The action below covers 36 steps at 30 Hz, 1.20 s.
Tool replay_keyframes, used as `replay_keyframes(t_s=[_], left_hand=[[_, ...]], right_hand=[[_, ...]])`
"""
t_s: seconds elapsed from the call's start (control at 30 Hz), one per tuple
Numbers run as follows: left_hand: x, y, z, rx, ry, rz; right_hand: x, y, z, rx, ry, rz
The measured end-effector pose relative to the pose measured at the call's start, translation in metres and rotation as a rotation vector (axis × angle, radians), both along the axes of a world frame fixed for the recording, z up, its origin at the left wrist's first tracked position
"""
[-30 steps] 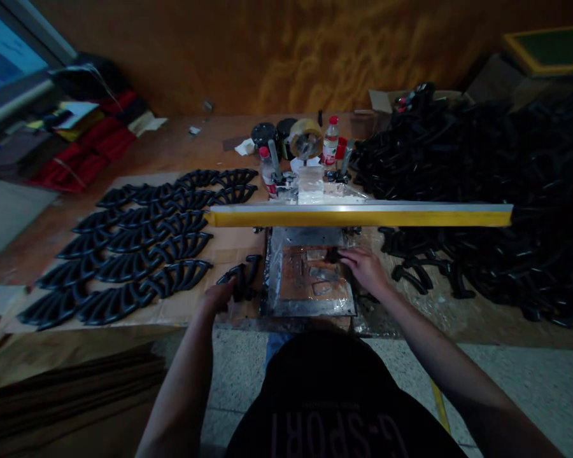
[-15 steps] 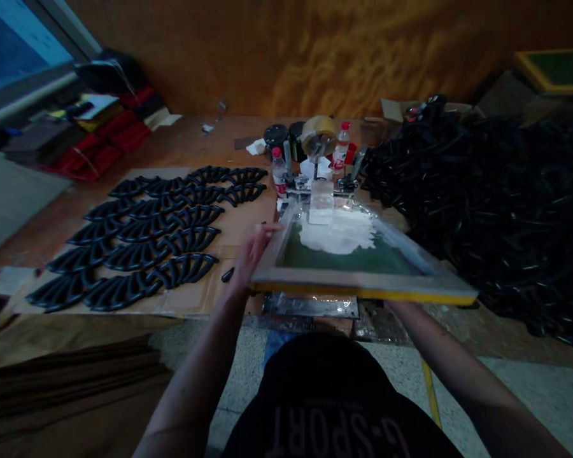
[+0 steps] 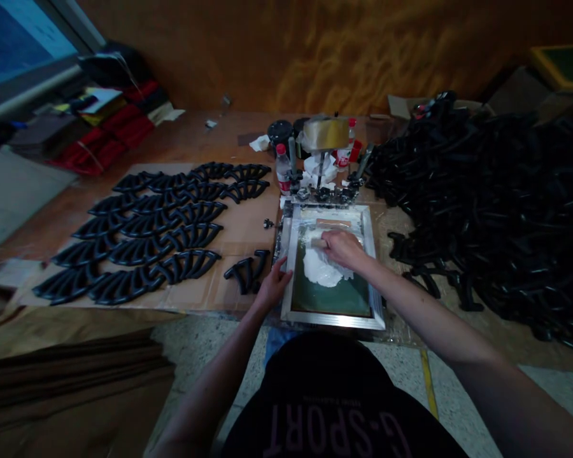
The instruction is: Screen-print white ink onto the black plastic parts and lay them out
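Clamps right hand [image 3: 342, 249] on squeegee [image 3: 319, 242] over white ink [image 3: 322, 272] in screen frame [image 3: 332, 319], flat on table [image 3: 181, 137], near edge. Rests left hand [image 3: 274, 287], fingers apart, on frame's left rim. Black parts [image 3: 148, 235] close left, heap [image 3: 482, 184] right, bottles [image 3: 282, 170] behind.

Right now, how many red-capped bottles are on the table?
2: one bottle left of the tape roll, the other bottle right of it, partly hidden; more may be hidden.
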State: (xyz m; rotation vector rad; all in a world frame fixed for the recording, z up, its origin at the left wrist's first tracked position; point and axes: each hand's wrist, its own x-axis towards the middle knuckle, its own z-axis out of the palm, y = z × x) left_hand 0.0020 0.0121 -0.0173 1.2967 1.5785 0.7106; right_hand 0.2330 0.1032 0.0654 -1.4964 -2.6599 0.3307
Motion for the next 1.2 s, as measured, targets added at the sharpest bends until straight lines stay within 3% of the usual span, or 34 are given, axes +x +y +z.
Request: replay_keyframes(t_s=[0.13, 0.2, 0.27, 0.37, 0.43, 0.53, 0.63, 0.7, 0.8, 0.93, 1.0, 1.07, 1.2], left_hand=[[-0.001, -0.001, 0.000, -0.005, -0.011, 0.021], [0.000, -0.001, 0.000, -0.011, -0.025, 0.035], [0.000, -0.001, -0.002, -0.018, -0.045, 0.042], [0.001, -0.002, -0.003, -0.009, -0.073, 0.052], [0.002, -0.003, -0.004, -0.001, -0.071, 0.062], [0.001, -0.004, -0.002, -0.014, -0.069, 0.061], [0.000, -0.003, 0.005, -0.035, -0.100, 0.052], [0.000, -0.002, 0.018, -0.055, -0.124, 0.034], [0.000, 0.000, 0.049, -0.063, -0.173, 0.034], [0.005, 0.010, 0.100, 0.080, -0.180, 0.123], [0.010, 0.023, 0.119, 0.192, -0.238, 0.158], [0.015, 0.040, 0.133, 0.318, -0.370, 0.164], [0.030, 0.067, 0.148, 0.458, -0.517, 0.219]], right_hand=[[0.020, -0.029, -0.007, 0.013, 0.046, 0.360], [0.026, -0.031, -0.004, -0.038, 0.088, 0.447], [0.026, -0.029, -0.003, -0.046, 0.112, 0.393], [0.022, -0.033, -0.010, 0.076, 0.129, 0.277], [0.021, -0.043, -0.018, 0.135, 0.158, 0.307], [0.024, -0.051, -0.021, 0.089, 0.202, 0.390], [0.017, -0.032, -0.009, 0.051, 0.216, 0.274], [0.008, -0.007, 0.004, 0.080, 0.215, 0.135], [0.012, 0.031, 0.026, 0.161, 0.192, -0.042], [0.075, 0.059, 0.040, 0.341, 0.382, -0.341], [0.112, 0.056, 0.033, 0.356, 0.474, -0.524], [0.131, 0.043, 0.014, 0.263, 0.462, -0.577], [0.101, -0.003, -0.036, 0.051, 0.347, -0.344]])
